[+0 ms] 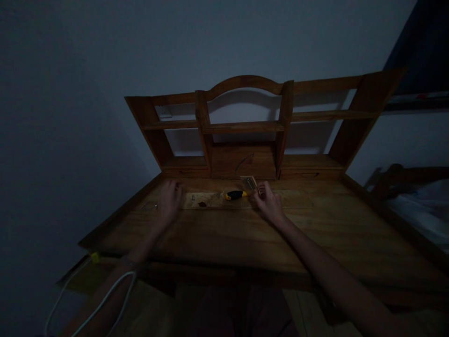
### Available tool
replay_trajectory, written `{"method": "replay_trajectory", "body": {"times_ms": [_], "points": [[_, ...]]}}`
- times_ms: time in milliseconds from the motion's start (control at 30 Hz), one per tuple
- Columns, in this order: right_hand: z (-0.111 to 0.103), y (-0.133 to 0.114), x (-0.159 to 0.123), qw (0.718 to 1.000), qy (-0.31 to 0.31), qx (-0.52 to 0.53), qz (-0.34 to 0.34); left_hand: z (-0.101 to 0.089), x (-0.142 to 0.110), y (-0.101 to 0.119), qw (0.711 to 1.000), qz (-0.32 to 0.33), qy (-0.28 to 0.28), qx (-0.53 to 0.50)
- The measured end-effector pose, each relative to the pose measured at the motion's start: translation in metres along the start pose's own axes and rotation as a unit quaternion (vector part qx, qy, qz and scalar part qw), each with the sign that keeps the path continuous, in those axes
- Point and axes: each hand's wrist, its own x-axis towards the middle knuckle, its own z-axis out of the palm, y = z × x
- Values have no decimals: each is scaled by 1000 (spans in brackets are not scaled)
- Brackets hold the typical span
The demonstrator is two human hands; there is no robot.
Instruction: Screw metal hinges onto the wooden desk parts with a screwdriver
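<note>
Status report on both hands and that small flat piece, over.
Right hand pinching small flat piece. Left hand at desktop, grip unclear. Black-and-yellow handled tool lying between hands.

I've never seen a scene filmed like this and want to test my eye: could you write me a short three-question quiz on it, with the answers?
1. Multiple choice: where does the black-and-yellow tool lie?
A) On a shelf
B) On the desk
C) On the floor

2. True or false: the top rail of the middle shelf section curves upward in an arch.

3. Fill in the blank: the small flat piece is held by the person's ____.

Key: 1. B; 2. True; 3. right hand
</note>
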Motion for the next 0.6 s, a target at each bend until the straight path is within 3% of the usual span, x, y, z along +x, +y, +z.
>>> {"method": "replay_trajectory", "body": {"times_ms": [167,267,333,433,600], "points": [[-2,4,0,1000,-3,-14,-10,73,4,116,978,205,19,-35],[-4,6,0,1000,-5,-23,-17,98,-4,161,961,274,5,-42],[-4,8,-1,999,-9,-29,-20,108,-10,174,955,292,0,-48],[-4,10,-2,999,-20,-36,-28,115,-18,175,958,279,-3,-67],[-4,7,-5,997,-39,-57,-34,107,-24,172,972,184,-11,-144]]}}
